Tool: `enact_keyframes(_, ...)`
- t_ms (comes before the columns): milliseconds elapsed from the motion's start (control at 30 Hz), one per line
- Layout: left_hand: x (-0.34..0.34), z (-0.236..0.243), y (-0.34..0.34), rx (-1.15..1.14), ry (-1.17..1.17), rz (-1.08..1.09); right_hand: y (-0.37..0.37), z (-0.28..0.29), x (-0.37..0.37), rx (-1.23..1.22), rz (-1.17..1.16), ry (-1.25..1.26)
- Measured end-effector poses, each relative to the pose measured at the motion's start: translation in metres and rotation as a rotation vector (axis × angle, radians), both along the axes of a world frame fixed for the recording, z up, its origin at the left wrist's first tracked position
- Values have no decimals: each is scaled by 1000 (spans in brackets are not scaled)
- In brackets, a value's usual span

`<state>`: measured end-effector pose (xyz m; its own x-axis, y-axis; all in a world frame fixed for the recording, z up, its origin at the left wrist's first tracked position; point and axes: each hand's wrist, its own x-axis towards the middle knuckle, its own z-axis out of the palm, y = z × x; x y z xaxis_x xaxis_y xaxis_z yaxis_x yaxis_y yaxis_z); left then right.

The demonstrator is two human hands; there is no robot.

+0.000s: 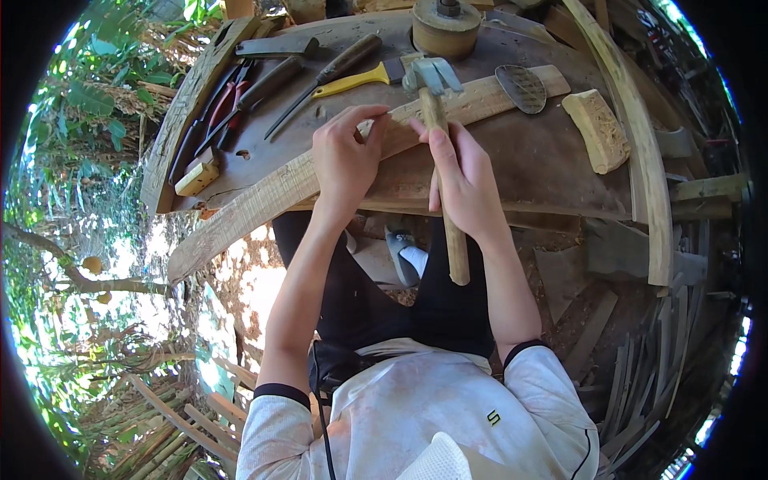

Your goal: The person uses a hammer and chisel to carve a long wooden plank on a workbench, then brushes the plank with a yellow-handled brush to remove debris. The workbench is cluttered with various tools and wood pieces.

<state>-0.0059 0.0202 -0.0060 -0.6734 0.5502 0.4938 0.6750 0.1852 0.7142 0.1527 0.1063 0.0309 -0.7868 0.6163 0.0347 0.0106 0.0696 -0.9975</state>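
Observation:
My right hand (466,178) is wrapped round the wooden handle of a claw hammer (454,232). The hammer's metal head points away from me, above the far half of a long pale wooden plank (264,192). That plank slants across the bench from the near left, where its end juts past the edge, to the far right. Over its middle, my left hand (346,156) is closed in a pinch, thumb against forefinger. Whatever lies in the pinch, if anything, is too small to make out.
On the worn wooden bench (560,172) lie a yellow-handled brush (352,82), a long file (320,80), red-handled pliers (228,104) and a small wood block (198,174). A round container (446,30), an oval plate (522,88) and a carved wood piece (596,130) are farther right.

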Motion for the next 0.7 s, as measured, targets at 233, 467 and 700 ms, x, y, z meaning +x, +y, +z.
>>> enact_keyframes(233, 0, 2, 5, -27, -95, 109, 9, -9, -1, -78, -3, -48)
enact_keyframes(467, -1, -1, -1, 33, -170, 108, 12, -8, -2, -99, -8, -39)
enact_keyframes(700, 2, 1, 1, 27, -47, 81, 12, -8, -1, -106, 9, -40)
